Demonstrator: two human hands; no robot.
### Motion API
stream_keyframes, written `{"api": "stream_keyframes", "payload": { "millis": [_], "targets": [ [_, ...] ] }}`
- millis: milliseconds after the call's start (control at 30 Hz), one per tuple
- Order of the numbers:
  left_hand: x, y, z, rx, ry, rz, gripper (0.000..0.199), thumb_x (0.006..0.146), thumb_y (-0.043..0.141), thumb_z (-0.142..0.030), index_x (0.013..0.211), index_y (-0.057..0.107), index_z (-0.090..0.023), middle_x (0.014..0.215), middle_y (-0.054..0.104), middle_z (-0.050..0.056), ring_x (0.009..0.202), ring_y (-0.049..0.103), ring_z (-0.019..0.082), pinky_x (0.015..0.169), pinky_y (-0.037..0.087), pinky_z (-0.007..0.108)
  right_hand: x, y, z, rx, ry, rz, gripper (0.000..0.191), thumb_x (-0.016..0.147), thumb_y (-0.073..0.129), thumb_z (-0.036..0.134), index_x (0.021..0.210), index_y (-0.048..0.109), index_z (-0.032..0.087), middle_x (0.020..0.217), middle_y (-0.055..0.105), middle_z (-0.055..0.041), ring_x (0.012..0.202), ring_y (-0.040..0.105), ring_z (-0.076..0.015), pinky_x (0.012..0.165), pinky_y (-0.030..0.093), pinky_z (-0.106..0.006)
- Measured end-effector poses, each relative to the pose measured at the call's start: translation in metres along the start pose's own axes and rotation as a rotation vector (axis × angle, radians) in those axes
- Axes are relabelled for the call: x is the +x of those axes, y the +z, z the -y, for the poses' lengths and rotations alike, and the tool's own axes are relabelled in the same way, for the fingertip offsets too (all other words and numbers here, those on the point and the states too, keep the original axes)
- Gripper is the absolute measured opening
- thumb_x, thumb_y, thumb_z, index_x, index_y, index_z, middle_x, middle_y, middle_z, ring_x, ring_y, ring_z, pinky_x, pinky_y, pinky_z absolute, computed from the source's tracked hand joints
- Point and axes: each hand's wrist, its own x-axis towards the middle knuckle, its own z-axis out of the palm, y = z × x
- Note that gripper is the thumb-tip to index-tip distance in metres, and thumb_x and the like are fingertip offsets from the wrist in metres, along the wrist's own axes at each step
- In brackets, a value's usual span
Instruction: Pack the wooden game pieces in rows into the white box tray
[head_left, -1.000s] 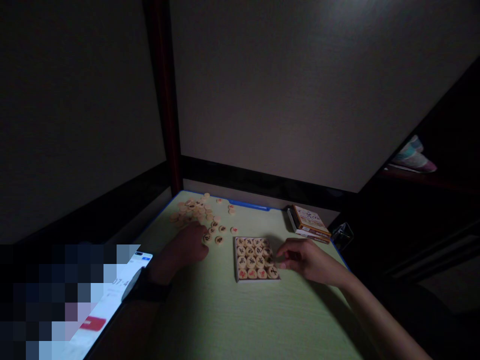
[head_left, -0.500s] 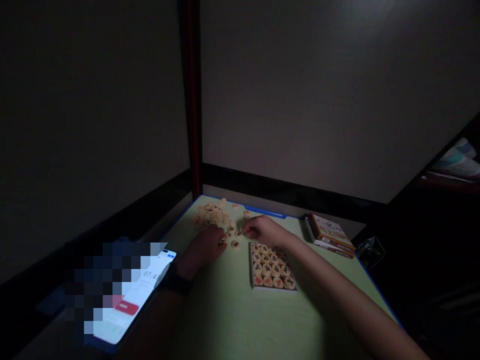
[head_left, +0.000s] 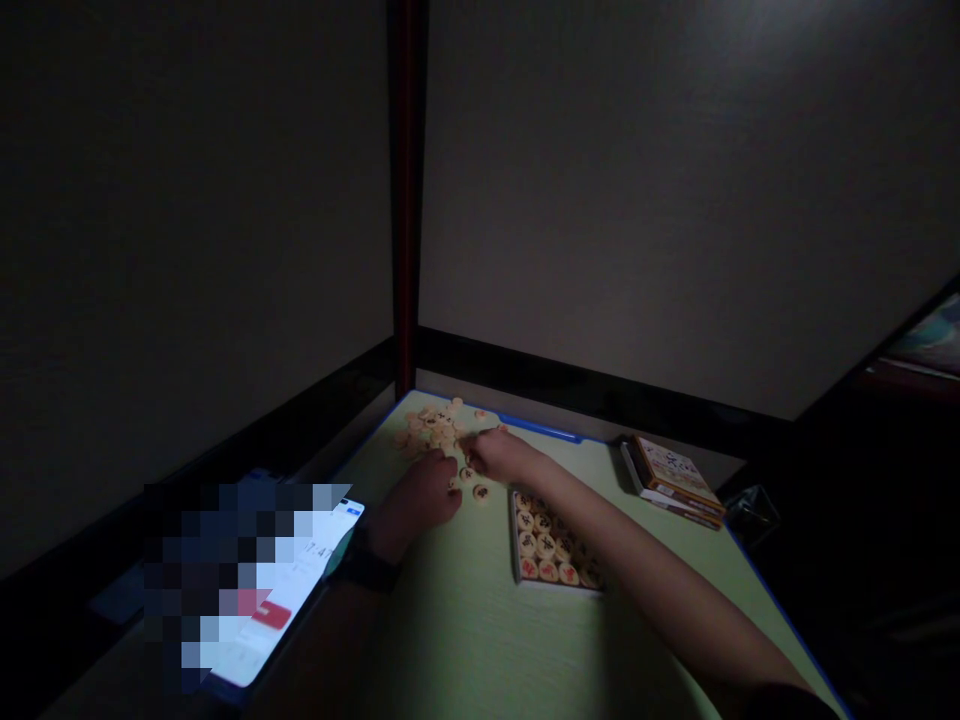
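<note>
My left hand (head_left: 426,492), wearing a dark watch (head_left: 367,565), is curled near the loose pieces, with a round wooden Chinese chess piece (head_left: 453,486) partly showing between finger and thumb. Across from it, my right hand (head_left: 501,455) has its fingers pinched down at the pile's near edge; a piece appears to be at its fingertips, mostly hidden. Two loose pieces lie face up just below: one piece (head_left: 466,474) and another piece (head_left: 481,493). A shallow box (head_left: 517,550) holds rows of pieces with black and red characters, partly covered by my right forearm.
A heap of loose chess pieces (head_left: 429,428) lies in the table's far corner. Stacked boxes (head_left: 675,475) stand at the right edge. A lit phone (head_left: 277,600) is at the left. Walls border the green table (head_left: 480,640) at the back and left.
My right hand has moved left, closer to my left hand and the heap. A loose piece that lay by its fingertips no longer shows on the table. The view has shifted slightly.
</note>
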Motion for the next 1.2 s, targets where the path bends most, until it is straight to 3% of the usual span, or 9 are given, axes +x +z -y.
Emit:
{"api": "stream_keyframes", "payload": {
  "millis": [100,200,333,467,567,733,933,1100,1200],
  "targets": [
    [-0.001,-0.002,-0.001,0.009,-0.006,0.008,0.017,0.081,0.056,-0.018,0.094,0.066,-0.014,0.107,0.066,0.015,0.104,0.062,0.027,0.095,0.047,0.037,0.0,-0.004,0.004,-0.006,-0.002,0.001,0.024,0.093,0.05,0.019,0.108,0.068,0.011,0.102,0.074,-0.0173,0.093,0.068,-0.0239,0.076,0.045,-0.028],
    [-0.003,-0.008,-0.005,0.008,-0.006,0.028,0.019,0.081,0.055,-0.017,0.095,0.066,-0.011,0.107,0.066,0.016,0.106,0.063,0.026,0.096,0.047,0.035,-0.018,-0.013,0.002,0.038,0.001,-0.081,0.022,0.093,0.051,0.018,0.108,0.065,0.011,0.101,0.072,-0.0161,0.089,0.066,-0.0214,0.074,0.043,-0.026],
    [-0.003,-0.014,-0.006,0.02,-0.022,0.049,0.02,0.079,0.056,-0.017,0.095,0.066,-0.011,0.108,0.067,0.016,0.105,0.063,0.026,0.094,0.047,0.034,-0.081,-0.027,-0.004,0.16,-0.02,-0.208,0.018,0.091,0.055,0.017,0.106,0.065,0.014,0.096,0.069,-0.0105,0.082,0.063,-0.0179,0.072,0.042,-0.025],
    [0.0,-0.012,-0.005,0.053,-0.027,0.048,0.022,0.076,0.058,-0.018,0.095,0.067,-0.011,0.107,0.067,0.017,0.103,0.064,0.027,0.092,0.049,0.036,-0.151,-0.023,-0.004,0.325,-0.037,-0.114,0.014,0.089,0.059,0.016,0.098,0.069,0.017,0.087,0.069,-0.0049,0.076,0.061,-0.0156,0.07,0.042,-0.024],
    [0.002,-0.011,-0.006,0.077,-0.029,0.059,0.025,0.075,0.058,-0.019,0.097,0.067,-0.013,0.107,0.068,0.015,0.101,0.064,0.028,0.09,0.05,0.037,-0.178,-0.011,0.001,0.353,0.017,-0.04,0.014,0.086,0.06,0.012,0.095,0.069,0.017,0.086,0.069,-0.0043,0.074,0.061,-0.0154,0.067,0.042,-0.024],
    [0.003,-0.015,-0.01,0.12,-0.028,0.106,0.029,0.077,0.057,-0.019,0.103,0.065,-0.012,0.111,0.068,0.016,0.105,0.063,0.028,0.094,0.048,0.037,-0.184,0.006,0.005,0.353,0.045,0.005,0.011,0.087,0.061,0.013,0.094,0.07,0.017,0.09,0.07,-0.006,0.08,0.063,-0.0174,0.07,0.043,-0.026],
    [0.004,-0.016,-0.009,0.129,-0.005,0.126,0.027,0.077,0.057,-0.018,0.101,0.066,-0.01,0.112,0.068,0.018,0.107,0.063,0.03,0.096,0.048,0.04,-0.181,0.009,-0.002,0.429,0.008,0.024,0.015,0.083,0.065,0.006,0.084,0.072,0.019,0.085,0.071,-0.0033,0.081,0.064,-0.0166,0.07,0.043,-0.024],
    [0.005,-0.021,-0.004,0.058,0.001,0.165,0.034,0.071,0.065,-0.021,0.104,0.066,-0.014,0.108,0.068,0.013,0.101,0.064,0.028,0.088,0.051,0.037,-0.185,0.01,-0.007,0.477,-0.059,-0.093,0.02,0.086,0.06,0.005,0.087,0.074,0.02,0.085,0.071,-0.004,0.08,0.064,-0.0162,0.071,0.044,-0.025],
    [0.003,-0.024,-0.007,0.002,0.026,0.075,0.032,0.071,0.067,-0.023,0.102,0.067,-0.017,0.106,0.068,0.009,0.099,0.064,0.026,0.087,0.05,0.035,-0.182,0.01,-0.012,0.467,-0.069,-0.18,0.022,0.09,0.056,0.008,0.085,0.073,0.019,0.081,0.071,-0.0043,0.076,0.063,-0.0158,0.07,0.044,-0.025]
  ]
}}
